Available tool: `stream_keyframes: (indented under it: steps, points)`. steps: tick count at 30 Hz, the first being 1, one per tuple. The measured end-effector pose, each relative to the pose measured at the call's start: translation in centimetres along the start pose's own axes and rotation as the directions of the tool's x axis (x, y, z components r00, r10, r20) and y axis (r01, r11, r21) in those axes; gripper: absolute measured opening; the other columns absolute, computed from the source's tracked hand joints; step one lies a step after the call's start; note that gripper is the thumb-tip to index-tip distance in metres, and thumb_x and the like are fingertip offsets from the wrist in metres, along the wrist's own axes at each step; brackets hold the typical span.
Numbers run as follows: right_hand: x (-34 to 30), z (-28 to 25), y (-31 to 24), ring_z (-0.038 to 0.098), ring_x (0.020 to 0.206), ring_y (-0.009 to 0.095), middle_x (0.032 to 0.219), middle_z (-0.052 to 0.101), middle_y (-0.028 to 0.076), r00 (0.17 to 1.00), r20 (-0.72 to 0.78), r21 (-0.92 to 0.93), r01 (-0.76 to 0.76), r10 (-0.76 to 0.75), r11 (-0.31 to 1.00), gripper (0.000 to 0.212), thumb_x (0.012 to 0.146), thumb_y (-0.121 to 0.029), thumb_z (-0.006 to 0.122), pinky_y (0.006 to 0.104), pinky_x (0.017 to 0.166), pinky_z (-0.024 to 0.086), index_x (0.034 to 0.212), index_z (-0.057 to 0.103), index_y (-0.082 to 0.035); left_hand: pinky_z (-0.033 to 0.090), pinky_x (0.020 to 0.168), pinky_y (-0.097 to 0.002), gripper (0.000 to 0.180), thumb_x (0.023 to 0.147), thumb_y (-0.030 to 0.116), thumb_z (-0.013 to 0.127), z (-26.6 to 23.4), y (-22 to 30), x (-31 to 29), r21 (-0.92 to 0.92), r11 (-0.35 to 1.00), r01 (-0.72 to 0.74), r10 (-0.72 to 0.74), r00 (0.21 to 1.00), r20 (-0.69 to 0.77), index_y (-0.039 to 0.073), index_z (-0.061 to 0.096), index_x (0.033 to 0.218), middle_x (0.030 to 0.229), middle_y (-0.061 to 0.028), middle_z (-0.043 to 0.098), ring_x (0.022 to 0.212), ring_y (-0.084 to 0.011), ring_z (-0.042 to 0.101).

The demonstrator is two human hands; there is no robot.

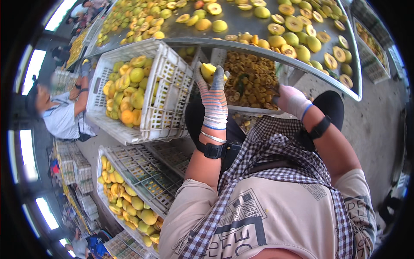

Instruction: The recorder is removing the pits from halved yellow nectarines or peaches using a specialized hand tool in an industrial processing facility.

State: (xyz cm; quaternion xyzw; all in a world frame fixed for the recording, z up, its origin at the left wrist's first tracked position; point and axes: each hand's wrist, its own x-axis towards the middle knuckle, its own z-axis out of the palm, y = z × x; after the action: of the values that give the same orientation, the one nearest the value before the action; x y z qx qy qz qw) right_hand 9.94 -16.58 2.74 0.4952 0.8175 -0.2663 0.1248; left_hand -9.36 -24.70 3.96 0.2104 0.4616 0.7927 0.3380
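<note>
My left hand (214, 97), in a striped knit glove, is raised and closed around a yellow peach (208, 72), its fingers pointing up. The hand is beside the slatted side of a tilted white crate (172, 82) full of yellow and green peaches (129, 88). My right hand (292, 101), in a pale glove, is closed at the right end of a bin of brown peach pits and scraps (250, 77). A small dark end shows by its fingers, but what it grips is too hidden to name.
A metal table (181, 42) with whole and halved peaches runs across the far side. At lower left, another crate (146, 172) holds more peaches. One more crate (373, 52) stands at far right. A co-worker (64, 108) is at the left.
</note>
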Motion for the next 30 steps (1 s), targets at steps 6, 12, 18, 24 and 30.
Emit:
stream_keyframes:
  steps: [6,12,18,24,30]
  points:
    - [3.1,8.4,8.8,0.063,0.089,0.031,0.092,0.064,0.020,0.989,0.015,0.057,0.144,-0.145,0.988,0.032,0.080,-0.026,0.061,0.0371,0.076,0.050,0.103,0.057,-0.005,0.044,0.093,-0.0321,0.079,0.071,0.008,0.078,-5.7,13.2,6.0,0.596,0.579,-0.556,0.633,0.768,0.101,0.004,0.031,0.134,0.121,-0.0137,0.049,0.100,-0.0228,0.052]
    - [1.7,8.1,6.3,0.062,0.091,0.031,0.096,0.064,0.018,0.994,0.108,0.167,-0.008,-0.011,0.986,0.036,0.080,-0.028,0.059,0.0362,0.077,0.049,0.108,0.057,-0.004,0.046,0.087,-0.0290,0.061,0.071,0.009,0.076,-15.3,20.3,11.4,0.983,0.163,-0.088,0.178,0.982,0.058,0.002,0.049,0.125,0.106,-0.0161,0.061,0.098,-0.0205,0.056]
    - [0.6,7.8,7.9,0.061,0.097,0.032,0.101,0.063,0.020,0.996,0.036,0.300,-0.091,0.084,0.949,0.039,0.080,-0.028,0.062,0.0381,0.083,0.048,0.108,0.058,-0.002,0.045,0.083,-0.0274,0.040,0.080,0.015,0.066,-14.5,16.3,12.5,0.964,0.262,-0.036,0.035,0.999,0.028,0.000,0.058,0.116,0.103,-0.0149,0.065,0.092,-0.0171,0.060]
    - [-1.9,4.8,4.9,0.061,0.094,0.038,0.094,0.062,0.026,0.997,0.059,0.277,-0.071,0.056,0.958,0.039,0.077,-0.028,0.058,0.0416,0.080,0.049,0.101,0.061,0.003,0.046,0.077,-0.0250,0.029,0.086,0.015,0.062,0.5,9.6,8.0,0.794,0.461,-0.397,0.035,0.902,0.430,0.004,0.060,0.113,0.092,-0.0060,0.064,0.084,-0.0098,0.058]
    - [-2.7,4.3,4.6,0.062,0.091,0.036,0.093,0.065,0.022,0.991,0.126,0.199,-0.074,0.049,0.977,0.036,0.080,-0.029,0.057,0.0412,0.080,0.051,0.100,0.059,0.001,0.047,0.087,-0.0370,0.041,0.081,0.032,0.065,12.9,-1.0,7.4,0.691,0.204,-0.694,-0.312,0.623,0.717,0.007,0.059,0.114,0.106,-0.0167,0.063,0.098,-0.0319,0.060]
